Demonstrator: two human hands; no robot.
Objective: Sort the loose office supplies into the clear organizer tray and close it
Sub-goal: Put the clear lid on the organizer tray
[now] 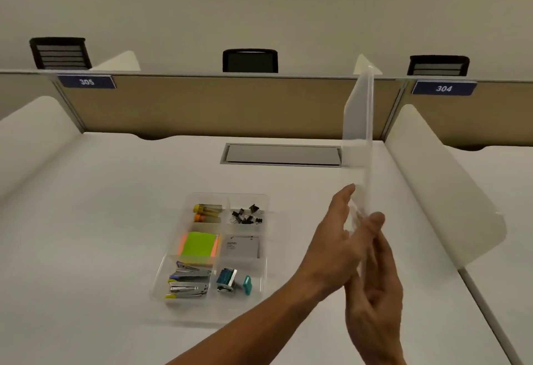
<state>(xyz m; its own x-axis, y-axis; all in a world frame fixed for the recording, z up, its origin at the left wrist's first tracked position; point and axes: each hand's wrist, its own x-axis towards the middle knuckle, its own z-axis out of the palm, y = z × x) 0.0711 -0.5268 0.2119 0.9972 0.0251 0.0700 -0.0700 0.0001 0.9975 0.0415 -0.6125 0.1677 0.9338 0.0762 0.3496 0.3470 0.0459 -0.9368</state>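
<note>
The clear organizer tray (266,252) lies open on the white desk, left of my hands. Its compartments hold highlighters (207,212), black binder clips (247,216), a green sticky-note pad (199,245), a card stack (240,247), staplers (189,283) and a teal staple remover with a small teal piece (233,279). To the right of the tray the clear lid (360,122) stands on edge, nearly vertical, above the desk. My left hand (331,246) presses flat against its left face. From the right side, my right hand (373,286) grips its lower end.
A grey cable hatch (281,154) is set in the desk behind the tray. White side dividers (441,180) flank the desk, and a tan back panel (219,105) carries signs 305 and 304. Black chair backs show beyond it.
</note>
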